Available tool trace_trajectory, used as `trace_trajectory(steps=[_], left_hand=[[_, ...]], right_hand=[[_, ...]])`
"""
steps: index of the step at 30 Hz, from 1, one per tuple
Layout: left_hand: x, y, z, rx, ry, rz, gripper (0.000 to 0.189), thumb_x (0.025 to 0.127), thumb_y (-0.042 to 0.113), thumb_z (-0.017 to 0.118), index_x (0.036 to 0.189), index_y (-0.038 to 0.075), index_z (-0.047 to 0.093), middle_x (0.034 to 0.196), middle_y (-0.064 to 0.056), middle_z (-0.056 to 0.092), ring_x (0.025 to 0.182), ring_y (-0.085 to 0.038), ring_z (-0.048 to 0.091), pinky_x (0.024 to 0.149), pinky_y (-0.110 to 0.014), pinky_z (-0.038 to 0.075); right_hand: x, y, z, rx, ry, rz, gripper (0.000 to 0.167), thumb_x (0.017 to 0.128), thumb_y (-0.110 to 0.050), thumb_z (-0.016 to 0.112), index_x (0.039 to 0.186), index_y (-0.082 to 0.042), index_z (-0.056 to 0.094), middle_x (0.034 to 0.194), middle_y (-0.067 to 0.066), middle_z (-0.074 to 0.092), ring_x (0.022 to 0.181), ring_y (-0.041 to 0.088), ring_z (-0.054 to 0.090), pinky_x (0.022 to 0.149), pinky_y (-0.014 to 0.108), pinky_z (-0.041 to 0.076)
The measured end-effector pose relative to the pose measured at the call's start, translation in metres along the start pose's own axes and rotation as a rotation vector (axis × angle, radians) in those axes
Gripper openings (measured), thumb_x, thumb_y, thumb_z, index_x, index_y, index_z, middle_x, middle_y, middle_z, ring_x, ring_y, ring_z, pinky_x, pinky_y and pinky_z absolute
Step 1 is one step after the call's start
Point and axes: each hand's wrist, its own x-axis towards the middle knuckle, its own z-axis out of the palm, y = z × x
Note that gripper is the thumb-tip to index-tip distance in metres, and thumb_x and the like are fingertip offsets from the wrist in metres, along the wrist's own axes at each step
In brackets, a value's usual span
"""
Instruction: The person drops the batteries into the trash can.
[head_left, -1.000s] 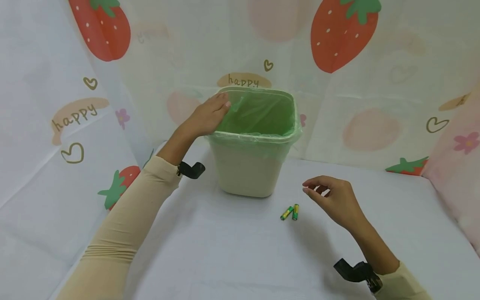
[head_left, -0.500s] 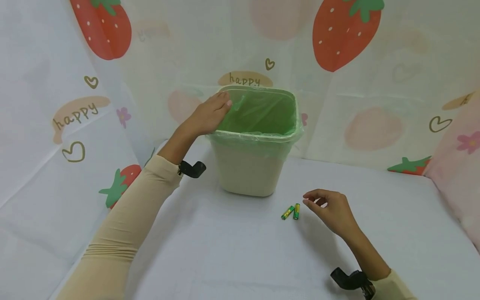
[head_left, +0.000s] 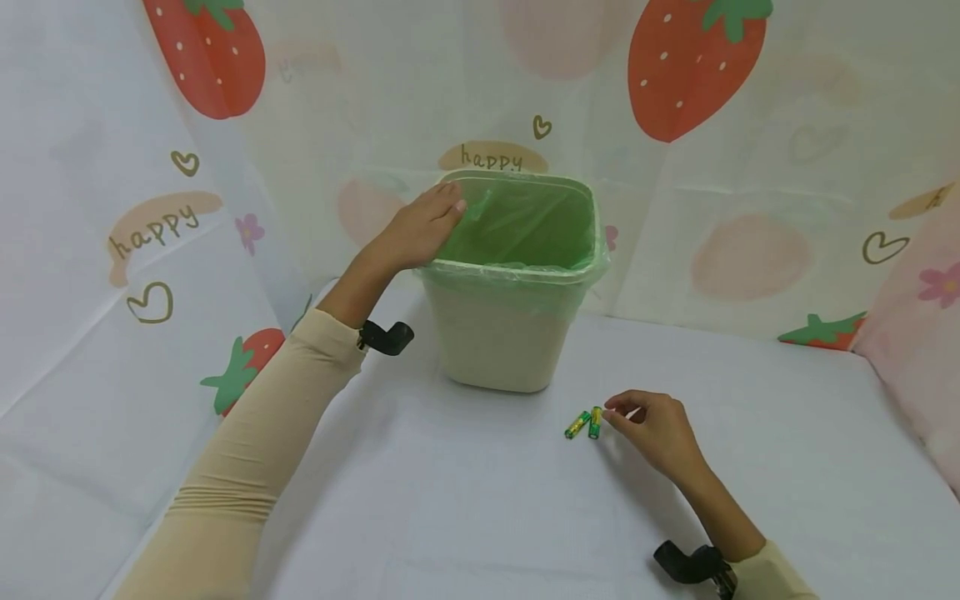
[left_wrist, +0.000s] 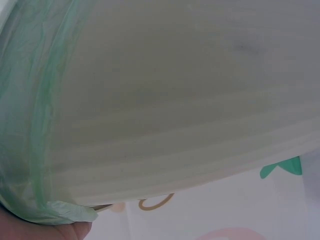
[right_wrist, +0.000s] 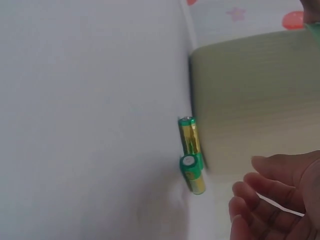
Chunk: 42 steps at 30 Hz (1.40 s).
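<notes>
A cream trash bin (head_left: 498, 333) stands upright at the back of the table, lined with a thin green plastic bag (head_left: 528, 229) folded over its rim. My left hand (head_left: 423, 225) holds the bin's left rim; the left wrist view shows a bit of that hand against the bag's edge. Two green-and-yellow batteries lie close together on the table in front of the bin: the left battery (head_left: 577, 425) slants, while the right battery (head_left: 595, 422) lies nearly straight. Beside them hovers my right hand (head_left: 652, 429). In the right wrist view its thumb and bent fingers are apart, with nothing between them.
A white cloth (head_left: 450, 500) covers the table. Behind it hangs a curtain (head_left: 735, 192) printed with strawberries and hearts, and a pink-patterned cloth (head_left: 922, 358) borders the right side. Black camera mounts sit on both wrists.
My right hand has moved down and slightly left, closer to the batteries. My left hand stays on the bin's rim, and the bin and batteries keep their places.
</notes>
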Motion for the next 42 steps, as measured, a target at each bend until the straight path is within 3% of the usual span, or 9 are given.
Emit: trace_trajectory(steps=[12, 21, 27, 42], left_hand=[[0.001, 0.001, 0.001, 0.001, -0.003, -0.003, 0.06, 0.114, 0.034, 0.018, 0.161, -0.001, 0.007, 0.17, -0.015, 0.004, 0.157, -0.026, -0.003, 0.126, -0.04, 0.001], [0.001, 0.001, 0.002, 0.0, 0.002, 0.007, 0.06, 0.114, 0.034, 0.018, 0.161, -0.001, 0.007, 0.169, -0.016, 0.004, 0.157, -0.027, -0.003, 0.126, -0.04, 0.001], [0.0, 0.001, 0.0, -0.004, 0.005, 0.006, 0.061, 0.113, 0.035, 0.018, 0.161, -0.001, 0.007, 0.169, -0.016, 0.003, 0.157, -0.027, -0.003, 0.126, -0.04, 0.0], [0.0, -0.001, 0.0, -0.009, 0.005, -0.002, 0.061, 0.113, 0.036, 0.017, 0.161, 0.0, 0.006, 0.17, -0.014, 0.003, 0.157, -0.025, -0.003, 0.126, -0.038, 0.001]], right_hand=[[-0.003, 0.008, 0.014, -0.039, -0.019, 0.056, 0.02, 0.088, -0.018, 0.081, 0.099, -0.002, 0.077, 0.078, 0.001, 0.069, 0.077, 0.019, 0.066, 0.061, 0.031, 0.049], [-0.005, 0.01, 0.019, -0.08, -0.057, 0.111, 0.019, 0.086, -0.018, 0.082, 0.099, -0.005, 0.077, 0.076, -0.001, 0.068, 0.067, 0.014, 0.057, 0.05, 0.029, 0.042], [-0.003, 0.009, 0.02, -0.075, -0.066, 0.117, 0.02, 0.086, -0.019, 0.081, 0.099, -0.004, 0.076, 0.078, 0.001, 0.069, 0.066, 0.014, 0.055, 0.051, 0.029, 0.042], [0.005, 0.011, 0.019, -0.054, -0.108, 0.139, 0.009, 0.085, -0.004, 0.074, 0.092, 0.002, 0.073, 0.077, 0.006, 0.068, 0.068, 0.018, 0.059, 0.058, 0.032, 0.048]])
